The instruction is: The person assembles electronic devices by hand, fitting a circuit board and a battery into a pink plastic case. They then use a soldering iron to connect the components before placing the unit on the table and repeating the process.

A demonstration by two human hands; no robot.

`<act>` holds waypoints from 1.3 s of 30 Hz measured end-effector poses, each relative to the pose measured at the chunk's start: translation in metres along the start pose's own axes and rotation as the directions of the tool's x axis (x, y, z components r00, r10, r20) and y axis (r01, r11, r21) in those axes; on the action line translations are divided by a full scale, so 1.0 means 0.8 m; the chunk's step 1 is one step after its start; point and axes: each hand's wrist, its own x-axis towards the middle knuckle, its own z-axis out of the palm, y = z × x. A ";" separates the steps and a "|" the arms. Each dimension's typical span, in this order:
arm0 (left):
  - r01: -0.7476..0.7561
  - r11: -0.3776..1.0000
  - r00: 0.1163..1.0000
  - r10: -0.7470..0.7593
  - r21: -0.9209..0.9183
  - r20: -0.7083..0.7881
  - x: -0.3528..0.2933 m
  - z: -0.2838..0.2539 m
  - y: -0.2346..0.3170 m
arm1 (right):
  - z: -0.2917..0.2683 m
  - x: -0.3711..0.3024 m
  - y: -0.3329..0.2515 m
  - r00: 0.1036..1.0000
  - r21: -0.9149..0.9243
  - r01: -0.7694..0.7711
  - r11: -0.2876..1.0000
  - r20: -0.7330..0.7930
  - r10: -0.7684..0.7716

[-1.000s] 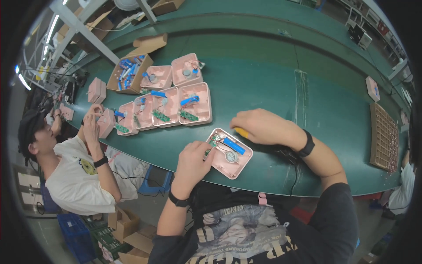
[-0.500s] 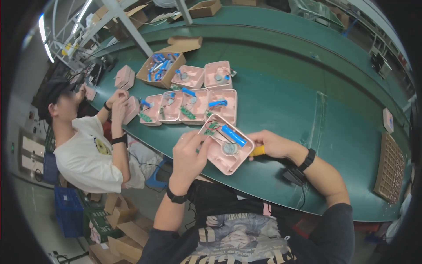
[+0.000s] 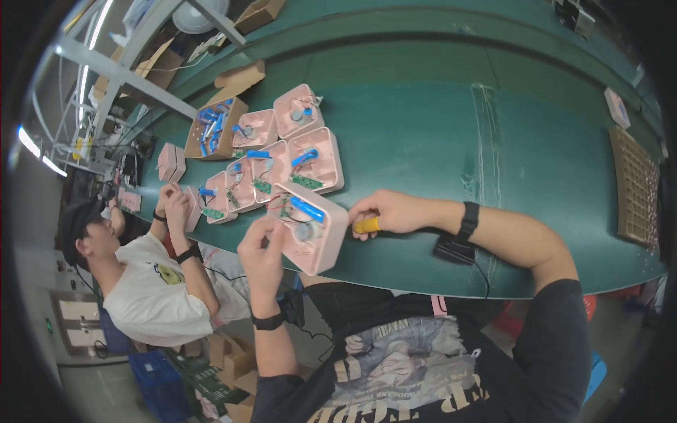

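Note:
My left hand (image 3: 262, 257) grips the near-left edge of a pink plastic housing (image 3: 321, 247), tilted up above the bench edge. Inside it sit a blue cylindrical battery (image 3: 307, 209), a round grey disc (image 3: 305, 231), thin wires and a small green circuit board, partly hidden. My right hand (image 3: 391, 211) is closed beside the housing's right wall, fingertips at or very near it. A yellow piece (image 3: 367, 225) shows among its curled fingers; whether it is a finger cover or something held, I cannot tell. Similar pink housings (image 3: 326, 144) with batteries and boards stand just beyond.
An open cardboard box (image 3: 229, 134) of blue batteries stands behind the housings. At my left a co-worker (image 3: 162, 282) handles another pink housing. A black corded device (image 3: 455, 250) lies by my right wrist. A brown gridded tray (image 3: 631, 187) is at the far right of the green bench (image 3: 416, 141).
The view has swung, shifting the bench scene leftward. The held housing has tilted so its right outer wall shows more. My left hand keeps its grip; my right hand stays beside the housing.

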 end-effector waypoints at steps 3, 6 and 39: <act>0.073 0.997 0.997 -0.072 -0.032 0.038 0.006 -0.002 -0.013 | 0.010 0.000 0.015 0.996 0.186 0.080 0.979 -0.050 -0.072; 0.116 0.985 0.987 -0.100 -0.126 0.124 0.013 -0.004 -0.016 | 0.017 -0.006 0.010 0.980 0.337 0.197 0.920 -0.073 -0.184; -0.005 0.991 0.995 0.019 -0.135 0.098 -0.005 0.030 0.006 | 0.039 -0.020 0.003 0.884 0.011 0.171 0.985 -0.443 -0.148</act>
